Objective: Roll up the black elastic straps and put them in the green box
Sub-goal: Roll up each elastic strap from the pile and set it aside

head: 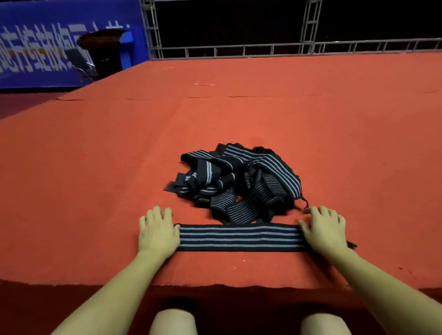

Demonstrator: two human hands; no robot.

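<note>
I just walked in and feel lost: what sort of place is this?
Probably an event stage or exhibition hall: a raised platform covered in red carpet, metal truss framing behind it, and a blue printed banner at the side.

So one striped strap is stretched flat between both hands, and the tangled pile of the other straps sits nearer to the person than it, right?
Not quite: the head view shows the pile lying beyond the flat strap, farther from the person. The left hand and right hand do press its ends.

A red carpet (210, 110) covers the raised platform. Behind it stands a grey metal truss railing (232, 52); at far left, a blue banner (36, 49) (white lettering, blurred) and a dark pedestal (107, 52).
</note>
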